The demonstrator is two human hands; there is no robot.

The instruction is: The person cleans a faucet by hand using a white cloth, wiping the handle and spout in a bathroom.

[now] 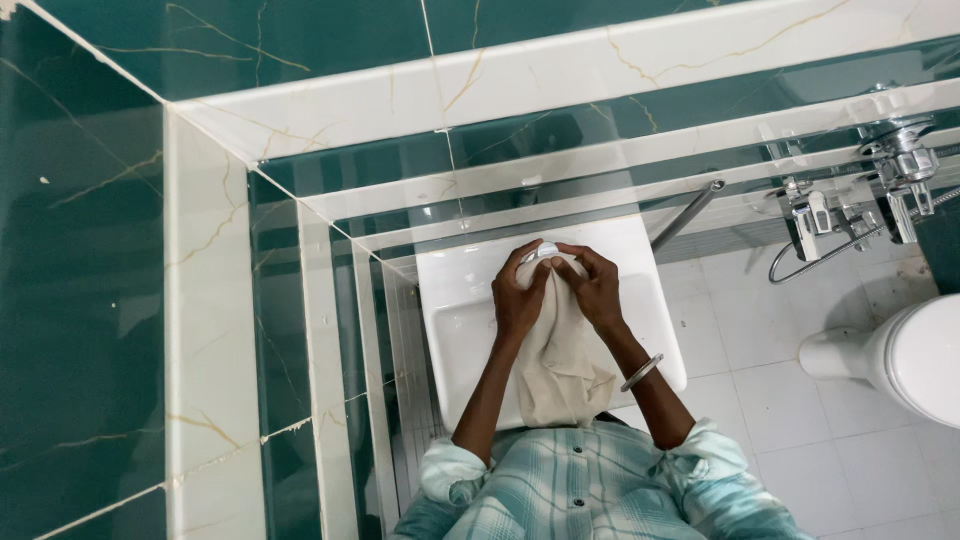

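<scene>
Frame centre: your left hand [518,298] and right hand [595,290] close their fingers on a beige cloth [560,365], its long axis vertical, over the white washbasin [450,290].

A tiled bathroom: white basin [460,320], toilet [905,355], wall taps [905,165]

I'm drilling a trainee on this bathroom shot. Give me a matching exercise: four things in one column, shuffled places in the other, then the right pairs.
Things:
1. beige cloth
2. bangle
3. toilet
4. wash basin

Places:
A. far right, on the floor
B. white, under both hands
C. on the right hand's wrist
D. draped over the tap, gripped by the left hand and right hand

Pairs: 1-D, 2-C, 3-A, 4-B
</scene>
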